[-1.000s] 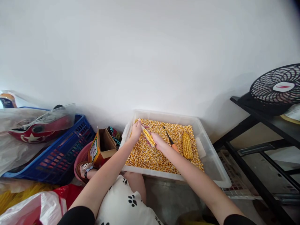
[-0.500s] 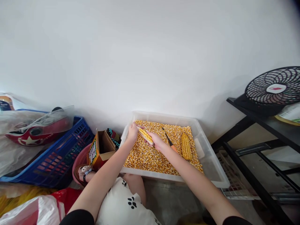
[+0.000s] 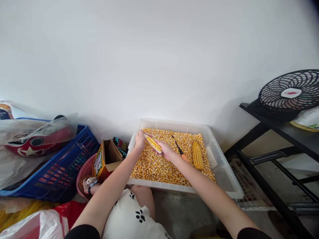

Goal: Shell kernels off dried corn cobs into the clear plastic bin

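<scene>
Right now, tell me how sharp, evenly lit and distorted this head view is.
Head view: soft even daylight, no glare on the wall; faint shadow beside the bin. Left hand, right hand and corn cob look sharp. Wide-angle bending bows the shelf and fan; top right corner darkens.

One head-worn view looks forward and down, fairly near a clear bin (image 3: 225,176).

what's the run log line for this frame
left hand: on corn cob | right hand: holds cob | bin: loose kernels, whole cob, screwdriver
</scene>
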A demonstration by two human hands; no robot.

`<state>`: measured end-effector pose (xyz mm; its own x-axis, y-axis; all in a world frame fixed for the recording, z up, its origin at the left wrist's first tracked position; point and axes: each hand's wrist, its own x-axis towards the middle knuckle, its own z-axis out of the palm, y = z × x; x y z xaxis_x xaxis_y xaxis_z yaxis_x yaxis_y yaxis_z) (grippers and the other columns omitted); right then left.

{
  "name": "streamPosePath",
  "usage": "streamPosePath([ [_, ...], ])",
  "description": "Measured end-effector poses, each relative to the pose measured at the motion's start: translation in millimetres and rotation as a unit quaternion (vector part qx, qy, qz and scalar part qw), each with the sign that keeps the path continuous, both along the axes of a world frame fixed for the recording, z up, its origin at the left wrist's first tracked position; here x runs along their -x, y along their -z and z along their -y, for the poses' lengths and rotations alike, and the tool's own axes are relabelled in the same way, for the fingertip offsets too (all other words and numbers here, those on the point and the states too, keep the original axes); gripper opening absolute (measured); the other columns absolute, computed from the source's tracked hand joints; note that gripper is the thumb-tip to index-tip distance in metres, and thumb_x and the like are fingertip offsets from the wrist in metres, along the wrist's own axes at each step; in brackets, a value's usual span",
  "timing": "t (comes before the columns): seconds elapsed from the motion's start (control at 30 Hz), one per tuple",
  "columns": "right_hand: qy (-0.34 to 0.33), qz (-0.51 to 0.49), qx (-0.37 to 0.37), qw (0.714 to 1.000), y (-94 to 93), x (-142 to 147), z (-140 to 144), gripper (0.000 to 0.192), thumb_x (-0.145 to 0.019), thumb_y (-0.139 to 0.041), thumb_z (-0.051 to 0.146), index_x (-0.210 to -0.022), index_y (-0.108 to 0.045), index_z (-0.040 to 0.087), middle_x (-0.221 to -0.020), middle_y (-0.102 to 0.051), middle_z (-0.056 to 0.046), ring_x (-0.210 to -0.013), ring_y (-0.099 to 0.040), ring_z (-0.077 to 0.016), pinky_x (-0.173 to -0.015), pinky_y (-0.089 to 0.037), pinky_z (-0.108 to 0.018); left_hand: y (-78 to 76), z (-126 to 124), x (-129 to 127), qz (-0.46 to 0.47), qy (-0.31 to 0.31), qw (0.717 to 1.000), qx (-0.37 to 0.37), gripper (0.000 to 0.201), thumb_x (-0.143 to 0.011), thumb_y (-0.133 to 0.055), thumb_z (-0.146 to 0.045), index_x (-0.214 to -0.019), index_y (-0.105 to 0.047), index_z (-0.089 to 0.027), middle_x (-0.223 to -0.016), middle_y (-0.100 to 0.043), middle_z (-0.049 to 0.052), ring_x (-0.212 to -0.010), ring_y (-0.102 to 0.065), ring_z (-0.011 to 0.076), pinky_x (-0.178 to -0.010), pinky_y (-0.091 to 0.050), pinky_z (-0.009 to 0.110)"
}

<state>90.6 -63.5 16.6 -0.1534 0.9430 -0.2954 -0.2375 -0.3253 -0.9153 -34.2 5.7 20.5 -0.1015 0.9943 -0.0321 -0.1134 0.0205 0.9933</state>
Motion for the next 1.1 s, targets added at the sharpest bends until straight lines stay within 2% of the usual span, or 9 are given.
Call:
streamPosePath([
  [0.1,0.007,0.007,0.007,1.0,4.2,5,-2,0.025,-0.09,-0.041,0.033,-0.085,-0.057,0.015,-0.053,-0.059,0.0,-0.037,-0.047,-0.0093,-0.034,-0.031,-0.019,0.1,0,-2,0.013,0.005,1.0,0.002,0.034,-0.083,-0.029,-0.027,-0.056,-0.049,-0.022,-0.054,-0.063,0.007,-0.053,-0.058,0.0207,-0.061,-0.045,0.033],
  [0.2,0.006,-0.011,0.034,0.999,2.0,3,-2,0.024,-0.09,-0.039,0.032,-0.092,-0.057,0.015,-0.054,-0.06,0.0,-0.037,-0.047,-0.0093,-0.033,-0.03,-0.018,-1.8,1,-2,0.034,0.005,0.999,0.01,0.034,-0.083,-0.033,-0.027,-0.054,-0.049,-0.022,-0.05,-0.062,0.006,-0.051,-0.057,0.0204,-0.058,-0.045,0.031],
  [0.33,-0.071,-0.035,0.05,0.996,-5.7,-6,3,0.034,-0.089,-0.041,0.048,-0.102,-0.054,0.019,-0.059,-0.063,0.0,-0.04,-0.051,-0.0101,-0.035,-0.034,-0.018,-4.3,0,-1,0.063,0.001,0.998,0.01,0.034,-0.084,-0.034,-0.026,-0.054,-0.049,-0.022,-0.049,-0.059,0.005,-0.049,-0.057,0.0201,-0.058,-0.045,0.031],
  [0.4,-0.104,-0.028,0.032,0.994,-6.7,-7,5,0.033,-0.088,-0.044,0.047,-0.101,-0.054,0.019,-0.062,-0.064,-0.001,-0.039,-0.05,-0.0096,-0.035,-0.036,-0.019,-5.7,-1,0,0.092,-0.008,0.995,0.022,0.032,-0.084,-0.033,-0.024,-0.055,-0.048,-0.022,-0.047,-0.057,0.004,-0.048,-0.056,0.0197,-0.056,-0.045,0.031],
  [0.47,-0.094,-0.016,0.009,0.995,-4.5,-4,7,0.029,-0.089,-0.043,0.044,-0.095,-0.055,0.017,-0.058,-0.062,0.0,-0.037,-0.048,-0.0086,-0.034,-0.035,-0.018,-7.1,-1,-1,0.113,-0.014,0.993,0.033,0.029,-0.083,-0.034,-0.022,-0.057,-0.046,-0.022,-0.045,-0.056,0.003,-0.046,-0.056,0.0193,-0.054,-0.044,0.03],
  [0.6,-0.049,0.007,-0.03,0.998,1.6,3,8,0.034,-0.092,-0.036,0.044,-0.085,-0.055,0.016,-0.053,-0.058,0.002,-0.034,-0.046,-0.0084,-0.031,-0.033,-0.018,-8.1,-1,0,0.118,-0.015,0.992,0.034,0.027,-0.083,-0.035,-0.025,-0.058,-0.045,-0.023,-0.045,-0.056,0.003,-0.043,-0.054,0.0195,-0.05,-0.044,0.03],
  [0.77,-0.107,0.022,-0.055,0.992,-4.8,-1,8,0.031,-0.089,-0.043,0.045,-0.088,-0.056,0.017,-0.058,-0.061,0.002,-0.034,-0.044,-0.0079,-0.033,-0.038,-0.02,-3.9,-5,3,0.135,-0.012,0.991,0.02,0.026,-0.082,-0.035,-0.028,-0.06,-0.047,-0.023,-0.045,-0.055,0.003,-0.045,-0.055,0.0205,-0.051,-0.045,0.031],
  [0.93,-0.067,0.055,-0.092,0.992,-10.6,5,12,0.036,-0.087,-0.042,0.051,-0.077,-0.053,0.018,-0.052,-0.056,0.004,-0.032,-0.034,-0.0057,-0.031,-0.033,-0.019,0.7,-13,4,0.13,-0.017,0.991,0.02,0.028,-0.083,-0.036,-0.031,-0.058,-0.047,-0.022,-0.046,-0.057,0.004,-0.047,-0.057,0.0206,-0.053,-0.046,0.03],
  [1.1,-0.061,0.003,-0.086,0.994,-14.6,13,16,0.038,-0.088,-0.038,0.051,-0.072,-0.051,0.018,-0.051,-0.053,0.004,-0.032,-0.025,-0.0053,-0.03,-0.029,-0.018,-4.2,-13,3,0.119,-0.028,0.992,0.01,0.028,-0.083,-0.037,-0.029,-0.058,-0.046,-0.022,-0.044,-0.055,0.003,-0.043,-0.055,0.019,-0.049,-0.043,0.029],
])
